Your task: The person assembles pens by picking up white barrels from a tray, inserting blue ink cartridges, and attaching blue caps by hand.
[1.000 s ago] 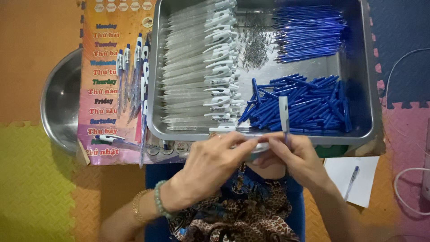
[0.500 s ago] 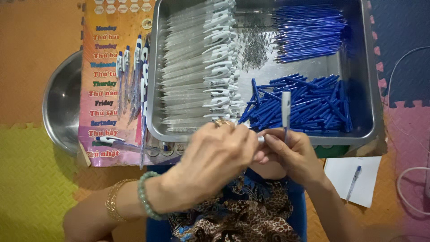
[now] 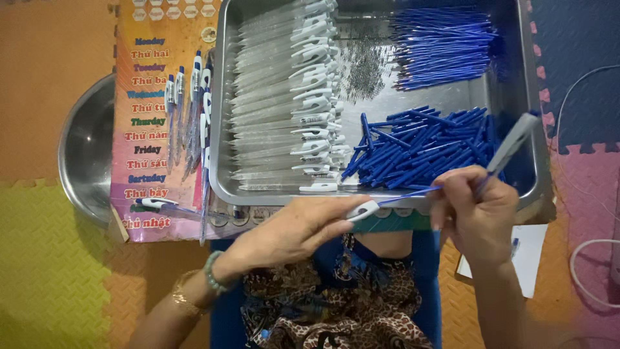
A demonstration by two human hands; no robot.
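In front of the big metal tray (image 3: pixel 546 187), just past its near edge, two hands are busy with pen parts. The left hand (image 3: pixel 294 232) is curled, and its thumb and fingers pinch the white end of a pen barrel (image 3: pixel 363 210). A thin blue refill (image 3: pixel 410 194) sticks out of that white end and points to the right, toward the other hand. The right hand (image 3: pixel 475 216) is closed in a loose fist. It holds a second pen (image 3: pixel 511 143), pale with a blue tip, which pokes up and to the right over the tray's corner. The tip of the blue refill comes very close to the right hand's fingers, but I cannot tell if they touch it.

Inside the tray, a long row of clear pen barrels with white clips (image 3: pixel 284 103) fills the left side. A heap of short blue pieces (image 3: pixel 420 145) lies near the front on the right. A bunch of thin blue refills (image 3: pixel 442 45) lies at the back on the right.

To the left of the tray lies a bright chart with the days of the week (image 3: pixel 145 129), and some finished pens (image 3: pixel 190 110) lie on it. A round metal bowl (image 3: pixel 84 152) peeks out from under the chart. A white sheet of paper (image 3: pixel 536 255) lies by the right wrist. Foam floor mats (image 3: pixel 45 258) in orange, yellow and pink lie under it all.
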